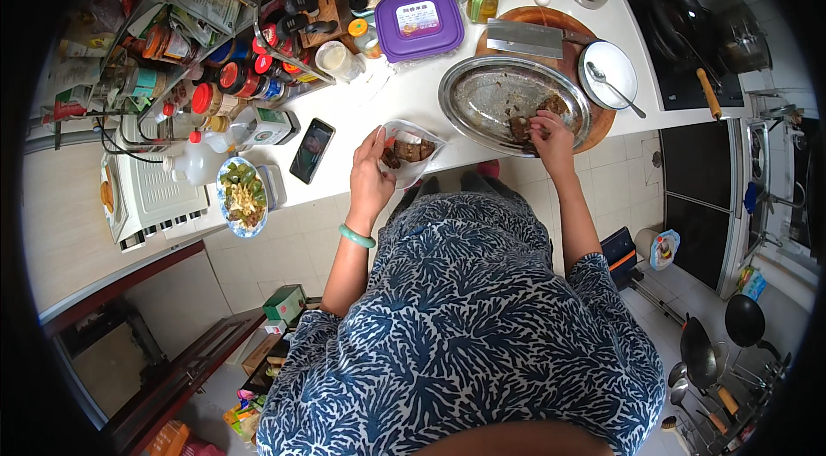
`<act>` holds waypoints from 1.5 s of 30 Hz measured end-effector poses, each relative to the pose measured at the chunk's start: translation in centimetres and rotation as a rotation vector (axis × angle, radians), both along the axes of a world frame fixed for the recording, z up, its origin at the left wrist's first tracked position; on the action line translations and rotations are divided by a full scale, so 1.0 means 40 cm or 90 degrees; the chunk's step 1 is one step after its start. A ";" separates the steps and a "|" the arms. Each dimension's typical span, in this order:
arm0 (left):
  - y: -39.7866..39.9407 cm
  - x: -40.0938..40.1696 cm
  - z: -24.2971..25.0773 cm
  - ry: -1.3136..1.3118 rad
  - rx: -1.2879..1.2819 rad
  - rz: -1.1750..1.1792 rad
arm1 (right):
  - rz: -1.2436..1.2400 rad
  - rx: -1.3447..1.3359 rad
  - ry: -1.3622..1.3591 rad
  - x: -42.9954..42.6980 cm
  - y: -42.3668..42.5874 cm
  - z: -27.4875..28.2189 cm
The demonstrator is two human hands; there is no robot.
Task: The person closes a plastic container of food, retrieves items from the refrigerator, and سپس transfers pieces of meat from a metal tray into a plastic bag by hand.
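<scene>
My left hand (370, 177), with a green bangle at the wrist, grips the rim of a clear plastic bag (423, 172). Dark brown chunks of what looks like cooked meat (413, 150) lie inside the bag, at the counter's front edge. Over the near right side of an oval stainless steel tray (474, 101) is my right hand (554, 141), its fingertips pinched at a brown meat piece (518, 129). Another brown piece (553, 105) rests just beyond those fingers. Brown crumbs and liquid are spread across the tray's bottom.
Under the tray's right side is a round wooden board (603, 127), bearing a cleaver (524, 38) and a white bowl (610, 78) with a spoon. A purple-lidded box (419, 23) stands behind. Leftward are a phone (313, 151) and a food plate (242, 196) overhanging the counter edge.
</scene>
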State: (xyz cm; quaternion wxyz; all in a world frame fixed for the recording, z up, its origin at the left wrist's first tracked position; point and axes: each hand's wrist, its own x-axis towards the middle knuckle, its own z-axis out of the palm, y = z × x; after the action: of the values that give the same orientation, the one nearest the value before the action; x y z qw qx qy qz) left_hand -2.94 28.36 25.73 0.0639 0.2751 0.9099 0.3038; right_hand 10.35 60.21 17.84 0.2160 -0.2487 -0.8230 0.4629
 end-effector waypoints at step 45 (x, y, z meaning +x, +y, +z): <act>-0.016 -0.009 -0.027 -0.059 0.008 -0.005 | 0.781 -0.925 0.356 0.029 -0.314 0.745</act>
State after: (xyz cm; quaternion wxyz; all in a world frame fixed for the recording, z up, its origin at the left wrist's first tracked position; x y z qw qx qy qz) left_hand -3.30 27.72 24.65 0.1055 0.2646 0.9030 0.3215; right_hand 11.50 47.64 47.64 -0.0799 0.2667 -0.2450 0.9287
